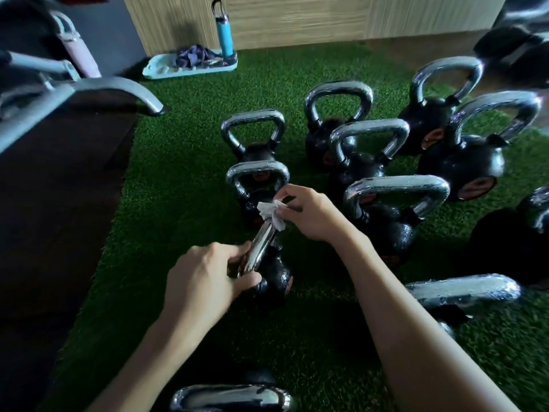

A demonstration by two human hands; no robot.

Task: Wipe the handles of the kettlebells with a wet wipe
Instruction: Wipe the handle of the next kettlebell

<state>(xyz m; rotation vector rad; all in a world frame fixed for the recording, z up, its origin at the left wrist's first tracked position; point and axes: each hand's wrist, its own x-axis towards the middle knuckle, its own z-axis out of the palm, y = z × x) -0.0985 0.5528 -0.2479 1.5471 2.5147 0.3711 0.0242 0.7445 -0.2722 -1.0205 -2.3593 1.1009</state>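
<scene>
Left hand (205,278) grips the small kettlebell's (274,278) chrome handle (261,248), steadying it; right hand (309,212) pinches the wipe (271,214) seemingly around the top — best slide it along, keeping that brace firm.

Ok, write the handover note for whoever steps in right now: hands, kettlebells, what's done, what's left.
Left hand: gripping the near end of the small kettlebell handle, steadying it.
Right hand: pinching the wet wipe, bunched around the far end of that same handle.
Other kettlebells stand on the green turf, ahead and to the right; the nearest one ahead is just beyond the wipe.
Done: cannot tell which other handles have been wiped.
Left: finish this handle, then work through the rest.
</scene>
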